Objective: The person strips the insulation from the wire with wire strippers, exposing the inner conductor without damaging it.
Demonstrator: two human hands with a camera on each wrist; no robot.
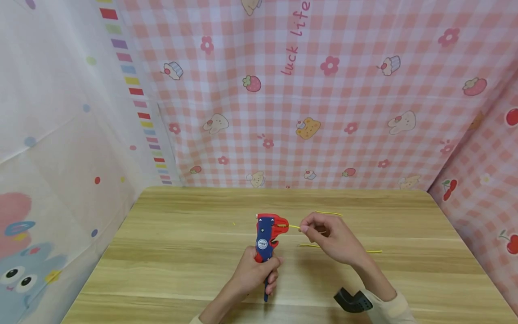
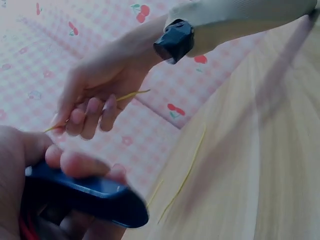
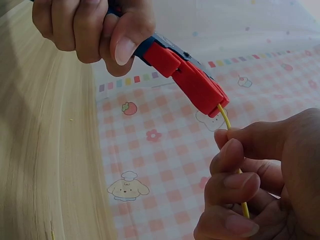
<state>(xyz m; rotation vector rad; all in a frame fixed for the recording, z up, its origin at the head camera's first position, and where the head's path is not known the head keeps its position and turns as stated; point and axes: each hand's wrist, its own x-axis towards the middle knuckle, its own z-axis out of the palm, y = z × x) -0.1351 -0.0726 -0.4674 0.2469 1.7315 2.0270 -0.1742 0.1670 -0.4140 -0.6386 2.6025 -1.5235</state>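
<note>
Upright above the table, blue-and-red wire strippers (image 1: 265, 231) are gripped by their handles in my left hand (image 1: 256, 271). The red jaws face right. A thin yellow wire (image 1: 294, 227) runs from these jaws to my right hand (image 1: 333, 238), whose thumb and forefinger pinch it close to the tool. In the right wrist view, the near end of the wire (image 3: 224, 116) enters the red nose of the strippers (image 3: 200, 90); how deep it sits inside is hidden. The tail of the wire (image 2: 132, 95) sticks out behind the right hand's fingers in the left wrist view.
Another yellow wire (image 1: 374, 251) lies on the wooden table (image 1: 162, 270), partly hidden by the right hand. Farther back lies one more wire (image 1: 328, 213). A tiny yellow scrap (image 1: 234, 223) is left of the strippers. Patterned cloths (image 1: 283, 103) hang behind and at both sides.
</note>
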